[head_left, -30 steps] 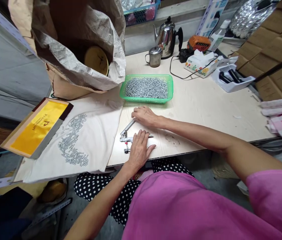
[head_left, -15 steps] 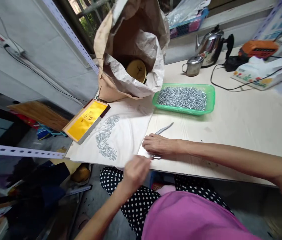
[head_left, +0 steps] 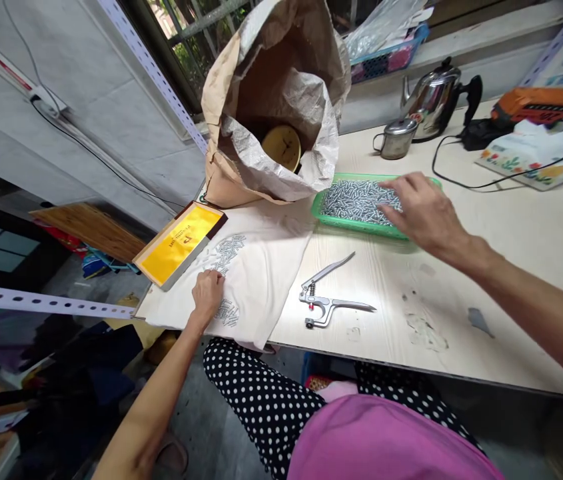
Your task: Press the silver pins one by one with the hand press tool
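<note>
My left hand (head_left: 208, 293) is over a pile of small clear or silvery pieces (head_left: 229, 249) on a white cloth (head_left: 256, 267). Its fingers are curled together and their tips are hidden, so what they hold I cannot make out. My right hand (head_left: 428, 213) hovers at the right end of a green plastic basket (head_left: 361, 227), thumb and fingers apart. Many small silvery metal pins (head_left: 356, 200) fill that basket. Between the hands, snap-fastener pliers (head_left: 328, 303) with grey handles lie spread on the table, touched by neither hand.
A large paper sack (head_left: 226, 177) with a yellow round object (head_left: 281, 148) inside stands at the back. A yellow-lined box (head_left: 176, 247) lies at the left edge. Behind the basket are a metal cup (head_left: 395, 140), a kettle (head_left: 434, 100), a cable and a tissue pack (head_left: 526, 160).
The pliers, previously under my right hand, now lie released on the table. My right hand has moved up to the basket; my left has moved left to the pile on the cloth.
</note>
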`<state>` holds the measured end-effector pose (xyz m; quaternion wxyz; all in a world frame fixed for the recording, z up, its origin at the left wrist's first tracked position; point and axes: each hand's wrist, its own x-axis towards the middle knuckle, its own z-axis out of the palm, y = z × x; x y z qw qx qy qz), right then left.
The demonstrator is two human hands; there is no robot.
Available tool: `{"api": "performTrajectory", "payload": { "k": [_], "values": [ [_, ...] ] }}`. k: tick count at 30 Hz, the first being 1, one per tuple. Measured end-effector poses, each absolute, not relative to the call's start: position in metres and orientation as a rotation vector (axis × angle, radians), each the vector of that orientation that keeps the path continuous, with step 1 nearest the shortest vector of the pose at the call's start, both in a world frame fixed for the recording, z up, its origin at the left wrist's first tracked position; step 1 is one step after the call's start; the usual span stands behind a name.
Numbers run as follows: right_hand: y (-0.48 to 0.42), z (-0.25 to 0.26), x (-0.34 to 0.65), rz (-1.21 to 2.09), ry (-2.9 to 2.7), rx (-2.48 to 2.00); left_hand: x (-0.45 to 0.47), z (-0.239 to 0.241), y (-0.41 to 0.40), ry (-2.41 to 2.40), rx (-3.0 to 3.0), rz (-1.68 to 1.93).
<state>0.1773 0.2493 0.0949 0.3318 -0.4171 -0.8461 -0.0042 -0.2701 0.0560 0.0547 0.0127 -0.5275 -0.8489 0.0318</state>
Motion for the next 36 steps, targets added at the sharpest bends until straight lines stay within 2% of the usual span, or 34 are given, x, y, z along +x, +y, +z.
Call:
{"api": "performTrajectory", "payload": {
  "k": [6, 8, 20, 23, 31, 33, 36],
  "values": [
    [0.162, 0.038, 0.162, 0.553, -2.443, -0.846, -0.284, 0.053, 0.067, -2.606, -1.799, 0.122],
    [0.140, 0.024, 0.155, 0.647, -2.490, -0.850, -0.290, 0.053, 0.071, -2.625, -1.817, 0.122],
    [0.115, 0.005, 0.147, 0.410, -2.671, -0.879, -0.294, 0.055, 0.087, -2.390, -2.068, 0.207],
    [0.115, -0.001, 0.146, 0.367, -2.662, -0.887, -0.263, 0.066, 0.081, -2.479, -2.071, -0.065],
    [0.113, -0.008, 0.142, 0.119, -2.681, -0.857, -0.119, 0.063, 0.043, -3.254, -2.028, -1.381],
    [0.113, -0.008, 0.142, 0.028, -2.674, -0.808, -0.101, 0.057, 0.040, -3.371, -1.896, -1.550],
    [0.112, -0.007, 0.144, -0.081, -2.637, -0.760, -0.093, 0.051, 0.038, -3.515, -1.718, -1.613]
  ]
}}
